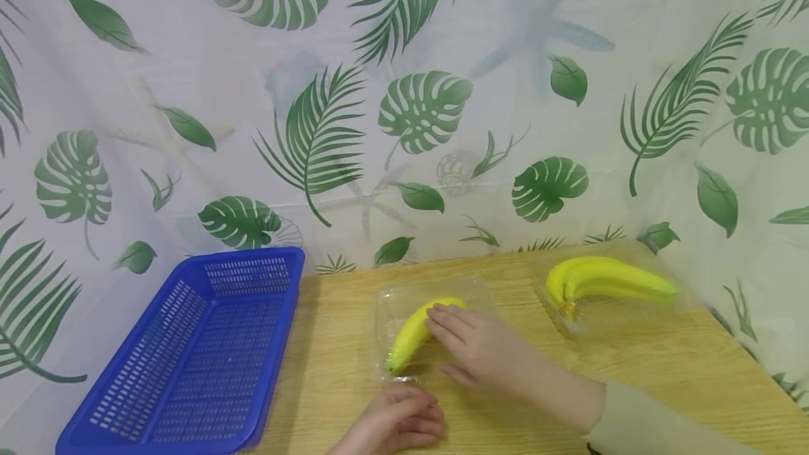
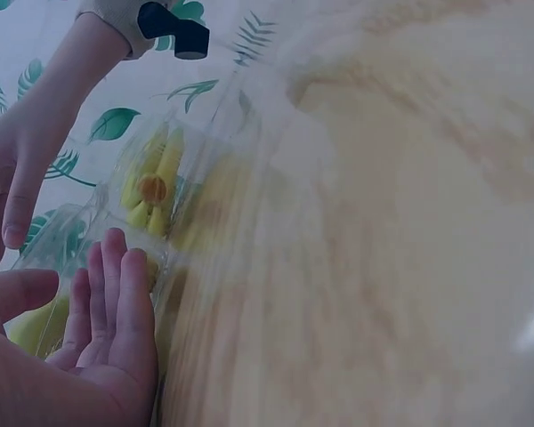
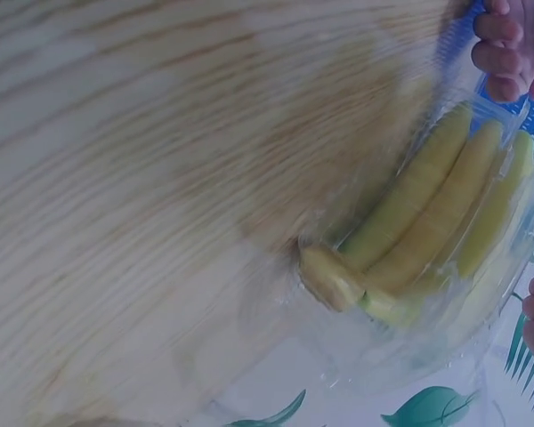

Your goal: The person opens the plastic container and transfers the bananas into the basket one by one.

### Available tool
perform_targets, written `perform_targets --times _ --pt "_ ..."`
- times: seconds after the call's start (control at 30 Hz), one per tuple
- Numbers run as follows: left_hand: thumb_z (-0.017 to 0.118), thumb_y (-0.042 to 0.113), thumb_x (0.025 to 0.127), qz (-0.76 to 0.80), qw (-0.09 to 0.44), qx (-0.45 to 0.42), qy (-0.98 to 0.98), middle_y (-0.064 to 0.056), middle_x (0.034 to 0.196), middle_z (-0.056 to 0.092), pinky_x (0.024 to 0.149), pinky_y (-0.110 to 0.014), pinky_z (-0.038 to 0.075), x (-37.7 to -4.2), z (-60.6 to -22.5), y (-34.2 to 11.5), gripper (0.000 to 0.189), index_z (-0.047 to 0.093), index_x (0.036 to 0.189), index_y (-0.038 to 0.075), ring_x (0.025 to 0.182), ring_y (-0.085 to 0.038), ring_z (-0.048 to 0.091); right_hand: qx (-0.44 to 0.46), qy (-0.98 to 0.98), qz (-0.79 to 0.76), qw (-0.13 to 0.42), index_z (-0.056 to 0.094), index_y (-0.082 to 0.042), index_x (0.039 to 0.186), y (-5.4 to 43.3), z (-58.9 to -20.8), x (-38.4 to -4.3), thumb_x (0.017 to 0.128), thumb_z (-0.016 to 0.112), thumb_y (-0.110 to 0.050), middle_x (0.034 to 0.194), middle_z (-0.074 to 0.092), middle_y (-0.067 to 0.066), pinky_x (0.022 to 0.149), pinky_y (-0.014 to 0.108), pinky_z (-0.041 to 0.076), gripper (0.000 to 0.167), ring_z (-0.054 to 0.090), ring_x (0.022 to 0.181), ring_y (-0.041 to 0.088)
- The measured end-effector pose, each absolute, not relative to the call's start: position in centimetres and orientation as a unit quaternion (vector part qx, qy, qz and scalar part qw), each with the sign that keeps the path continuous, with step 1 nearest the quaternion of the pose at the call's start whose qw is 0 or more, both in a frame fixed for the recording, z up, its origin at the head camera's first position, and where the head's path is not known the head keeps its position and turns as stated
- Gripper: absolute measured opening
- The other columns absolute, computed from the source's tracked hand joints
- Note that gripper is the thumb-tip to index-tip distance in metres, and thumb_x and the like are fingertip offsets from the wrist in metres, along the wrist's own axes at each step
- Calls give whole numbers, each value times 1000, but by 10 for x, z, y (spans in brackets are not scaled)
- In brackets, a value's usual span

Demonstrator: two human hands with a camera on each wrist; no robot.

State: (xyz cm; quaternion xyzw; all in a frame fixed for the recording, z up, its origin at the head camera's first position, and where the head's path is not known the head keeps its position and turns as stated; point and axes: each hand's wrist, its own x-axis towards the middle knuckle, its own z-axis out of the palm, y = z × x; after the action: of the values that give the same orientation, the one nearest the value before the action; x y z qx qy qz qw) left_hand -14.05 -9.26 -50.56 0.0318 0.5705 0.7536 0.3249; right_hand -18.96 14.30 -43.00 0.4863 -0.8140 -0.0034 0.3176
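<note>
A yellow banana (image 1: pixel 413 332) lies in a clear plastic box (image 1: pixel 381 307) in the middle of the table. My right hand (image 1: pixel 483 343) reaches over the box from the right, fingers straight and lying across the banana's upper end; whether they touch it or a lid cannot be told. My left hand (image 1: pixel 401 418) is at the box's near edge, its fingers loosely bent with nothing in them. In the left wrist view the left palm (image 2: pixel 116 356) faces up beside the box. Several bananas (image 3: pixel 427 209) show inside clear plastic in the right wrist view.
A blue plastic basket (image 1: pixel 292 314) stands on the left of the wooden table (image 1: pixel 338 343). At the back right, a bunch of bananas (image 1: pixel 609 279) sits in another clear plastic box (image 1: pixel 607 325). A leaf-patterned sheet (image 1: pixel 404 216) hangs behind.
</note>
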Motion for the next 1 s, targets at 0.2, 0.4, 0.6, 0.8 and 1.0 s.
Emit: perform_targets --times 0.2,0.4,0.6,0.8,1.0 --pt "59 22 107 748 337 27 571 0 97 78 91 -31 66 -139 -505 -81 36 66 126 -8 90 -11 75 479 -817 2 321 68 4 132 150 -431 -189 77 93 -37 135 73 18 101 41 63 73 72 121 29" --pt "62 23 106 746 334 19 576 -4 100 79 94 -34 66 -138 -504 -72 40 65 128 -10 91 -13 76 471 -822 14 320 69 3 131 157 -432 -190 76 94 -36 133 73 18 102 43 63 72 72 121 30" --pt "61 22 107 751 333 26 569 -2 98 79 94 -34 66 -139 -505 -64 38 66 126 -10 91 -12 76 469 -822 6 324 69 4 130 165 -430 -189 74 95 -36 132 73 19 101 42 63 74 72 120 31" --pt "60 22 108 750 334 20 571 -1 99 78 96 -36 66 -139 -505 -55 38 66 128 -10 91 -11 75 459 -824 10 333 69 5 129 175 -431 -189 89 84 -37 130 74 19 99 41 64 60 73 118 30" --pt "58 20 108 754 323 18 571 -1 99 77 98 -38 65 -139 -504 -48 35 66 127 -8 91 -12 75 449 -823 19 348 71 6 125 185 -432 -190 115 14 -48 128 75 20 93 42 66 79 75 113 31"
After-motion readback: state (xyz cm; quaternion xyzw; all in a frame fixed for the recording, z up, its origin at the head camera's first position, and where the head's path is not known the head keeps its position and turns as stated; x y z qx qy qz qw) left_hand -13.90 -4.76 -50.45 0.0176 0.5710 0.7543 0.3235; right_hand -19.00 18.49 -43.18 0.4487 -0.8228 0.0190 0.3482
